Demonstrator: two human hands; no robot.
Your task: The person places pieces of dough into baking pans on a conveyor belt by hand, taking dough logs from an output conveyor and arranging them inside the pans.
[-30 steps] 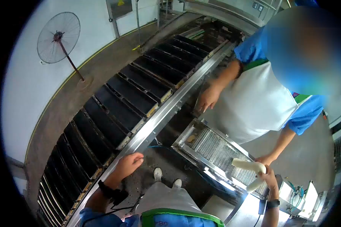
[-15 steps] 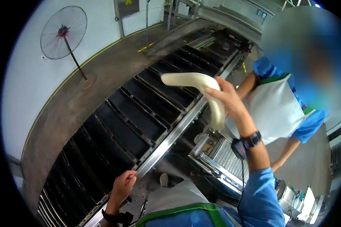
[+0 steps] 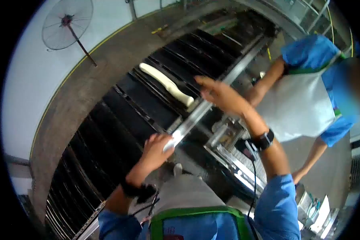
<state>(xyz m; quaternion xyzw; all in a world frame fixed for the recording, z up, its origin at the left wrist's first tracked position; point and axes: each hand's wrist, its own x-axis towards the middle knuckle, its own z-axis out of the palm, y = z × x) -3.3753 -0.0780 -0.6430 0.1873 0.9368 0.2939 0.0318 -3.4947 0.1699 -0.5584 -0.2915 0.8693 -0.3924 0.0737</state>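
Note:
A long, pale roll of dough (image 3: 167,84) lies slightly bent in one of the black trough-like trays (image 3: 142,98) of a conveyor. Just right of its near end, my right hand (image 3: 222,95) hovers above the metal side rail (image 3: 190,124), blurred by motion, fingers stretched out and holding nothing. My left hand (image 3: 156,150) is at the rail lower down, fingers apart over its edge and nothing visible in them. Whether its fingers press on the rail, I cannot tell.
A co-worker in a white apron (image 3: 298,108) stands to the right. Between us is a small machine with a metal mesh belt (image 3: 250,158). Beyond the conveyor, a pedestal fan (image 3: 68,22) stands by the white wall. A cable (image 3: 255,192) hangs from my right wrist.
My right hand has let go of the dough roll, which has gone from the hand's grip into a tray. My left hand has moved up and right along the rail.

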